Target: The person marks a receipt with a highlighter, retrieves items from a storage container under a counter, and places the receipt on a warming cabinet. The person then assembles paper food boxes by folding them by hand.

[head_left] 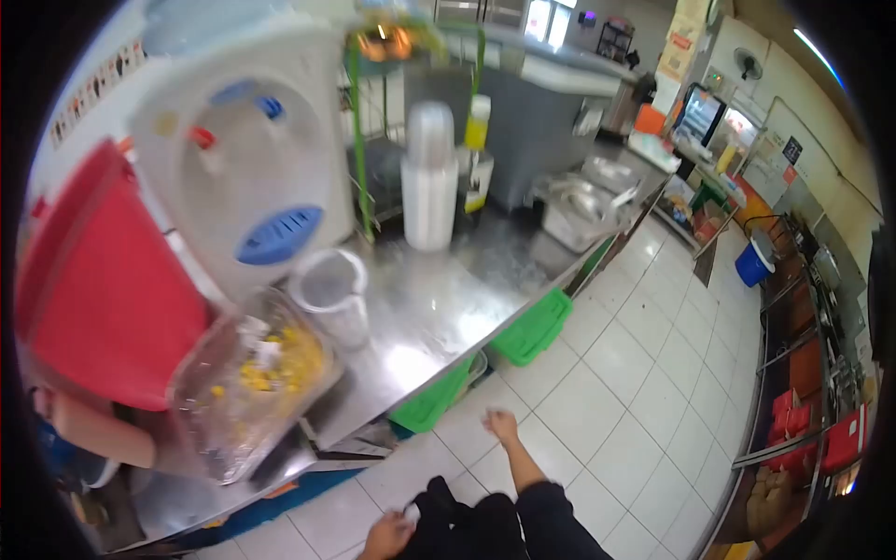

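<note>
My left hand (pixel 390 537) is low in the view, in front of my dark clothing. Its fingers look curled, with a small whitish bit at their tips that I cannot make out. My right hand (pixel 501 425) hangs over the tiled floor, fingers loosely apart and holding nothing visible. To the left, on the steel counter (pixel 411 350), lies a clear-covered tray (pixel 219 429) with yellow pieces and crumpled white bits. A clear plastic pitcher (pixel 341 303) stands beside it. Neither hand touches these. Farther back rises a stack of plastic cups (pixel 429 201) beside a yellow-capped bottle (pixel 476 163).
A water dispenser (pixel 322 121) and a red bin-like container (pixel 107 289) stand at left. Metal pans (pixel 574 215) sit at the counter's far end. Green lids (pixel 532 329) jut out below its edge. The tiled aisle (pixel 644 373) runs toward a blue bucket (pixel 754 263) and shelving at right.
</note>
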The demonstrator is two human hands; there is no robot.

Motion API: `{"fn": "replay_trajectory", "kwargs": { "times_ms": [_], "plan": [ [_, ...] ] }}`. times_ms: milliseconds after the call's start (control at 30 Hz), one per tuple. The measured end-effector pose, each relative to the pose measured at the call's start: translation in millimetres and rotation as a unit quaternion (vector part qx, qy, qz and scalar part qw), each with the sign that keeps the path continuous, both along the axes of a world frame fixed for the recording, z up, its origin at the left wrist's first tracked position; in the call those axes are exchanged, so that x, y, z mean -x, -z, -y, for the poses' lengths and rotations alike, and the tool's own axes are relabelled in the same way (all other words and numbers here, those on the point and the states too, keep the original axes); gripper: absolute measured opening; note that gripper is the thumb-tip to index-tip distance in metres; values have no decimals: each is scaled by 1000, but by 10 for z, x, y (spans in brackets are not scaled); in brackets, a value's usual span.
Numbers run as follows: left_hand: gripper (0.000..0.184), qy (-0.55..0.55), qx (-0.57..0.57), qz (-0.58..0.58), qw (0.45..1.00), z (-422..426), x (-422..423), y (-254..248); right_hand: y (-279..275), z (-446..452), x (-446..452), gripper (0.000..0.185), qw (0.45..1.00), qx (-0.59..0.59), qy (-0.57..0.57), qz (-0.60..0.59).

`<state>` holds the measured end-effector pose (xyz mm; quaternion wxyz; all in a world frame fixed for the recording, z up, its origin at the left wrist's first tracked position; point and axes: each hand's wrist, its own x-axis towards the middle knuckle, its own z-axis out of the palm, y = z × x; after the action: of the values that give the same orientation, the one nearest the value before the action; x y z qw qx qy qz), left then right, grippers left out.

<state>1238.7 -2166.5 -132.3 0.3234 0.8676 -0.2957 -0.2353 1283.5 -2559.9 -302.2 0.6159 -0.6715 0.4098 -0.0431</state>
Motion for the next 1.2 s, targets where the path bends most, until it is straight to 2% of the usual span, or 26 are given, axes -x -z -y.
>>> {"fn": "replay_trajectory", "kwargs": {
  "times_ms": [33,100,133,167,233,267,300,333,367,400,467,533,567,633,700,767,800,833,867,933,1000,1067,1100,1133,1167,1200],
  "plan": [
    [41,-30,73,-68,995,302,-257,478,171,194,-434,31,996,-10,60,64],
    [50,-239,130,-25,962,869,-692,1617,469,608,-1217,40,969,226,-51,-83],
    [51,-341,143,17,929,1109,-905,2072,336,678,-1512,48,924,325,-112,-166],
    [51,-341,136,21,930,1250,-1104,2274,297,655,-1628,48,927,317,-113,-164],
    [44,-516,352,-183,759,1635,-1621,2383,285,679,-1891,56,943,275,-62,-176],
    [44,-521,361,-173,754,1733,-1795,2436,991,836,-1967,65,924,356,-117,-76],
    [42,-581,417,-188,674,1796,-1916,2483,1155,829,-1980,64,929,360,-79,39],
    [41,-629,466,-203,588,1827,-1996,2627,1344,805,-2005,64,939,330,-75,66],
    [42,-543,600,-183,558,1688,-2093,3187,1521,841,-2027,64,941,320,-70,81],
    [42,-508,641,-215,534,1746,-2100,3106,1607,854,-2046,64,944,309,-66,97],
    [43,-460,693,-241,500,1877,-2042,2996,1151,743,-1978,63,949,234,35,210],
    [40,-534,667,-132,503,1945,-2026,3118,1329,803,-2011,60,938,211,63,268],
    [40,-527,674,-123,503,1901,-2013,3086,1296,780,-1986,58,930,182,89,307],
    [42,-470,664,-117,570,2012,-1936,3065,1247,946,-1892,49,917,99,124,367],
    [34,-484,645,-90,584,2182,-1918,2873,1239,1325,-1790,43,919,59,193,340],
    [28,-419,479,-103,764,2218,-1984,2870,1181,1766,-1665,24,906,59,248,337],
    [27,-382,442,-45,811,2262,-2017,2714,1249,2067,-1623,23,902,131,269,310],
    [26,-345,401,12,849,2299,-2067,2582,1141,2221,-1605,24,863,135,303,380],
    [26,-369,403,15,838,2238,-2054,2562,1080,2433,-1582,26,853,156,300,399],
    [29,-394,304,204,843,2022,-2022,2658,989,2897,-1533,28,851,177,295,396],
    [31,-447,302,185,822,1772,-1966,2817,1142,3566,-1435,29,865,181,283,372],
    [32,-493,302,162,800,1624,-1946,2987,1383,4203,-1386,42,922,118,228,290],
    [36,-489,234,231,808,1549,-1965,3121,1250,4058,-1371,42,925,123,218,286],
    [39,-480,162,298,809,1515,-2010,3251,978,3736,-1365,51,876,404,259,40],
    [39,-489,161,292,806,1520,-2092,3391,783,3506,-1402,60,699,631,266,-206],
    [43,-514,247,235,787,1556,-2204,3473,725,3560,-1492,70,696,657,246,-153]
  ]
}}
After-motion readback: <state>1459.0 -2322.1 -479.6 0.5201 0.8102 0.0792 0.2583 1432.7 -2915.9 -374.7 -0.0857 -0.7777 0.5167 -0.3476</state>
